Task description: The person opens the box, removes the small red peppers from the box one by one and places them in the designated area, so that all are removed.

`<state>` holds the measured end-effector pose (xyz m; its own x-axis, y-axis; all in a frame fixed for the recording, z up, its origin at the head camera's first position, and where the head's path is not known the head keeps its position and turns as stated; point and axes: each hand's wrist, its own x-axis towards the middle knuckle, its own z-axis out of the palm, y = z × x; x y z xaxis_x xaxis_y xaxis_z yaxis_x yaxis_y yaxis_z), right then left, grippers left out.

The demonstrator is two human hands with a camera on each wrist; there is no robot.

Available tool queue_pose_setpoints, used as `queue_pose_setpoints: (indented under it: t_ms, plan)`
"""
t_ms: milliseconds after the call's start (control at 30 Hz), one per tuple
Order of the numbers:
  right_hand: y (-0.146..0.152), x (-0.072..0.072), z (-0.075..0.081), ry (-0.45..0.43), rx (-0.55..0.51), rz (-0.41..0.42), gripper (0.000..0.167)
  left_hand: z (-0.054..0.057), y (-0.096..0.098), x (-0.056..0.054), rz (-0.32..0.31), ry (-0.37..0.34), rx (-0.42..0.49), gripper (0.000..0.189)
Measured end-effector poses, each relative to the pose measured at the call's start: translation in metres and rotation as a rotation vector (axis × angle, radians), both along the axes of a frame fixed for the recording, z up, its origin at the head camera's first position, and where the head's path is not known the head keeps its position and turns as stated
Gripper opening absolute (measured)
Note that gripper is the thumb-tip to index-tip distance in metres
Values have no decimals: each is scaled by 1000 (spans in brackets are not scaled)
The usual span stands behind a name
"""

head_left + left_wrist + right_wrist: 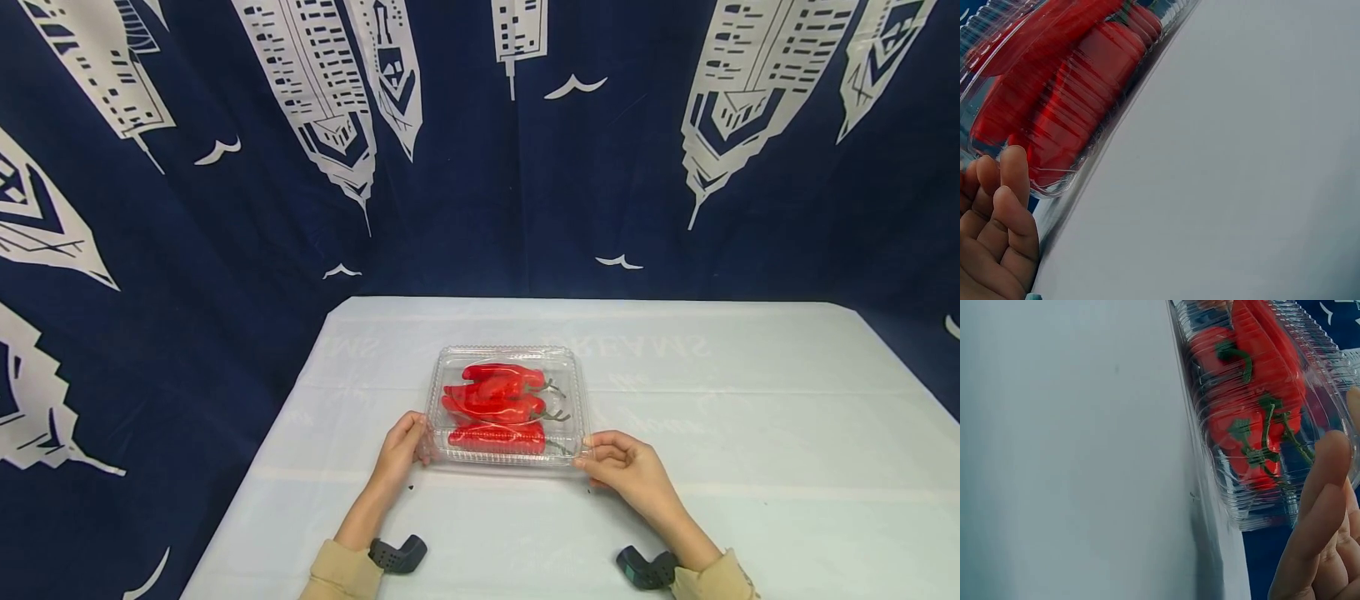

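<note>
A clear plastic clamshell box (442,367) sits on the white table, its lid over several red chili peppers (498,408) with green stems pointing right. My left hand (403,450) holds the box by its near left side, fingers along the edge. At the near right corner, my right hand (626,468) pinches the rim between thumb and fingers. Ribbed plastic walls and red peppers (1079,87) show beyond the left fingertips in the left wrist view. In the right wrist view, the green stems (1266,431) lie near the right hand's end of the box.
The white tabletop (750,417) spreads out on both sides of the box. Behind it and at the left hangs a dark blue cloth (480,208) with white building prints. Each wrist carries a dark camera band (401,554), below tan sleeves (341,572).
</note>
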<state>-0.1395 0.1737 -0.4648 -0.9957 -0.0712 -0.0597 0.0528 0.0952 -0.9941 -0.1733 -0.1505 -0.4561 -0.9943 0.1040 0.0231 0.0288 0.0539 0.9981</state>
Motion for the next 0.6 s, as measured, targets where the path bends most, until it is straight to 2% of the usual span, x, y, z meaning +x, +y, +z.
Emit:
queue_pose_setpoints:
  t_ms: [267,600]
  plan:
    - [1,-2,-1,-6,31,13,40,-2,-1,-1,-2,-2,2,22]
    - [0,-1,0,-33,47,-7,31,-1,-1,0,-9,8,1,22]
